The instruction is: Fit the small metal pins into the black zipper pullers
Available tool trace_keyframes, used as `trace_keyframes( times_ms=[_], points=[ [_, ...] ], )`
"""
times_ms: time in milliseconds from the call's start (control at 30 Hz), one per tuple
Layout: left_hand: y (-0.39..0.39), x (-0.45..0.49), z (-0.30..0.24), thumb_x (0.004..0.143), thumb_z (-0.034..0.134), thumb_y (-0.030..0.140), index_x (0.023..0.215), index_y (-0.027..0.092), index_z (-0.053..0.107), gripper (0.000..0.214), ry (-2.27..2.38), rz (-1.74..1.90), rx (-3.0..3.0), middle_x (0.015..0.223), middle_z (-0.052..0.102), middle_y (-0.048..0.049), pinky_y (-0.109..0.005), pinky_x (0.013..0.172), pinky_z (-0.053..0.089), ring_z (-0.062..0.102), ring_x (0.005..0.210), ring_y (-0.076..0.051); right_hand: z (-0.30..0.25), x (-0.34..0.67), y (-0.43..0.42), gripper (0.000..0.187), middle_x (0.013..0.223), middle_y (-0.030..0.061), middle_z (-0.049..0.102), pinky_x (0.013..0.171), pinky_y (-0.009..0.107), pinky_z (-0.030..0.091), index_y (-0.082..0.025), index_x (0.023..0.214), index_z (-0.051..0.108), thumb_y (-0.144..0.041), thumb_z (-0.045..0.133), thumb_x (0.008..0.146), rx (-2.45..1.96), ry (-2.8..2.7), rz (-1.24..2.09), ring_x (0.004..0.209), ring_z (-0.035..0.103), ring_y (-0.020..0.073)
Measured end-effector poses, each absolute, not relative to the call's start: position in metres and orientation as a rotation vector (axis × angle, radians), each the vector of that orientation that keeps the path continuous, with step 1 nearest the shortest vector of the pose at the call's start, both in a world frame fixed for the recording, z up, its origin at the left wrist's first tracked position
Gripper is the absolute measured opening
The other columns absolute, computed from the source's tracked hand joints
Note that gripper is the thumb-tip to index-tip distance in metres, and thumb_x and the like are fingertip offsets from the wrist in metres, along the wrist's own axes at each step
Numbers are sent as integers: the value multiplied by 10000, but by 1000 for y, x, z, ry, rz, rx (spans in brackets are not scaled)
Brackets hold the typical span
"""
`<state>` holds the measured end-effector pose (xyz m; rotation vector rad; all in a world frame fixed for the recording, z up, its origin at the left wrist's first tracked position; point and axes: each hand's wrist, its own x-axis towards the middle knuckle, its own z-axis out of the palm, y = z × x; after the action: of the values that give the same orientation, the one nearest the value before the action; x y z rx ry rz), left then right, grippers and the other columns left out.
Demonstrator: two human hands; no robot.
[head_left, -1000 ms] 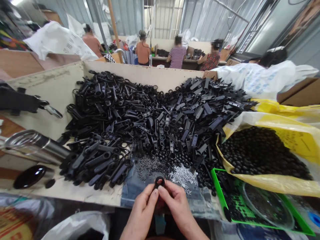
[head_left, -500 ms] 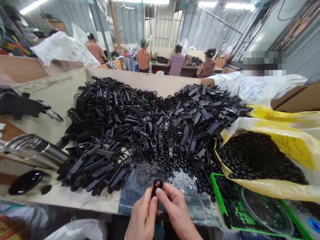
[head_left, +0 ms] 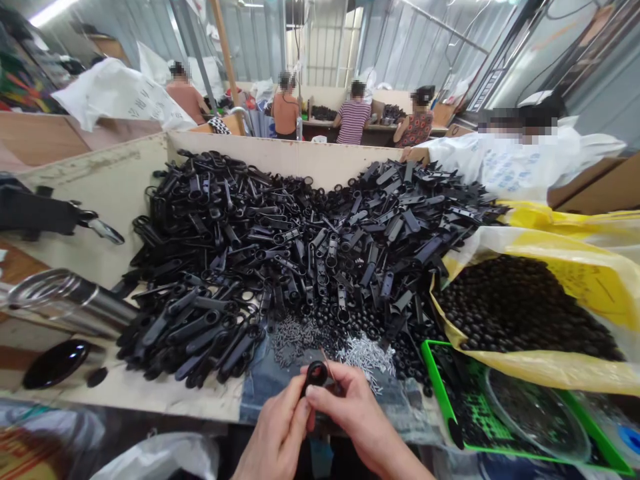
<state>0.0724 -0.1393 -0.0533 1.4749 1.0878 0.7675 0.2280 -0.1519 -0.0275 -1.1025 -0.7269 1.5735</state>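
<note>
The 2 hands meet just over the near edge of the bench, holding a small black ring-ended part between them, its ring facing up toward the viewer. The left hand closes narrowly round the part's lower left side; the right hand is drawn in close, its thumb pressed on the part just below the ring and its fingers curled behind. A thin brownish sliver shows beside the ring at the right fingers, too small to identify. Just beyond the hands, on a blue-grey mat, lie 2 small piles: dark grey pins on the left and silver pins on the right. Behind them rises a broad heap of black parts, with long black pieces lying near its left front. To the right, a green tray carries a clear bowl, near an open yellow-and-white bag full of round black pieces. A steel cylinder lies tilted at the left.
</note>
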Motion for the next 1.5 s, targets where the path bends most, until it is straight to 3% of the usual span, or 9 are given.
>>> trace_keyframes(
  times_ms=[200,300,400,733,933,1100,1200,1367,1500],
  points=[
    [-134,80,-52,924,590,557,1216,215,717,467,1114,720,1319,801,733,-55,-282,626,570,666,692,-211,-32,233,-144,272,744,11,650,574,232,428,-166,805,758,-428,820,773,-1177,-861,1449,623,576,133],
    [-129,82,-43,911,641,500,1083,233,752,337,1136,814,1318,1062,751,-88,-318,807,595,705,956,-253,-28,236,-142,198,963,52,655,607,232,401,-171,745,761,-361,804,777,-1243,-1002,1243,774,566,157],
    [-127,79,-37,930,627,463,1003,247,747,257,1138,862,1388,1258,682,-102,-302,844,585,659,1133,-274,-26,236,-144,177,800,3,583,579,237,353,-180,800,754,-355,754,828,-1270,-1095,1151,675,473,133],
    [-139,89,-49,968,546,505,1070,215,697,343,1140,898,1339,683,629,9,-232,545,428,548,586,-154,-37,230,-143,293,741,-15,572,600,240,421,-182,838,687,-473,716,864,-1269,-1002,1190,662,487,145],
    [-132,97,-56,970,545,485,1007,224,693,303,1152,949,1357,883,714,-32,-254,685,498,633,746,-180,-46,226,-136,282,760,-3,613,647,251,424,-166,865,695,-447,690,884,-1315,-976,1114,692,510,153],
    [-127,96,-55,876,647,592,972,212,681,394,1110,854,1125,676,633,20,-191,447,415,537,522,-120,-40,227,-131,216,752,-32,559,588,234,406,-188,895,714,-386,751,816,-1307,-1008,1170,643,486,135],
    [-120,80,-45,854,664,609,1063,214,691,447,1199,950,1039,726,683,4,-178,396,372,522,483,-105,-36,231,-130,387,855,-17,588,530,225,366,-216,1066,741,-401,825,737,-1318,-929,1187,600,451,112],
    [-84,12,-16,903,646,491,1082,226,746,335,1684,1237,1792,978,757,-58,-293,704,539,693,799,-205,-42,246,-120,540,746,-9,553,452,217,264,-198,1185,732,-610,716,836,-1400,-758,1186,529,356,102],
    [-54,-20,-13,990,546,356,1101,166,738,292,1970,1101,2307,966,753,-67,-299,698,506,716,815,-217,-41,250,-97,470,703,5,597,459,224,336,-170,1048,767,-593,648,883,-1443,-1065,1100,543,453,128]
  ],
)
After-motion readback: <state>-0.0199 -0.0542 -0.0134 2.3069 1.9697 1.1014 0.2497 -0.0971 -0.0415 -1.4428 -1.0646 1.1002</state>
